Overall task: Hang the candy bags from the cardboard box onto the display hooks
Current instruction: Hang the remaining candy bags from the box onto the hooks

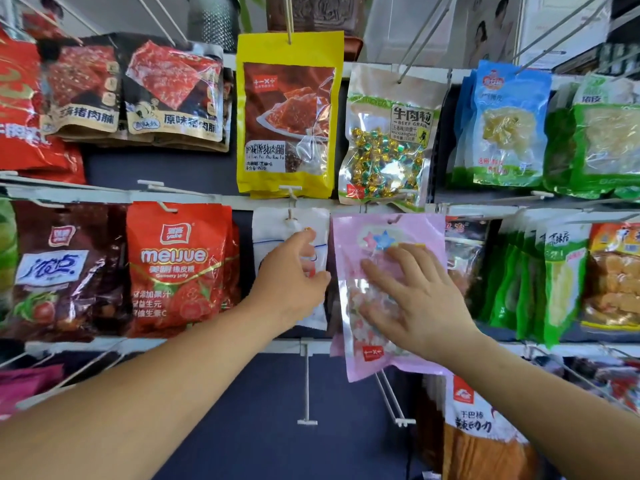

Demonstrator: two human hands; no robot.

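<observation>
A pink candy bag (388,237) with a clear window hangs from a hook in the middle row, right of centre. My right hand (412,299) lies flat on its front, fingers spread. Left of it a white bag (273,226) hangs on a hook (290,216). My left hand (294,275) holds that white bag, fingers curled over its front and thumb at its right edge. The cardboard box is out of view.
Hooks all around carry snack bags: a red gummy bag (180,268) to the left, a yellow jerky bag (287,112) and a beef grain bag (388,133) above, green bags (540,282) to the right. Bare hooks (306,386) stick out below my hands.
</observation>
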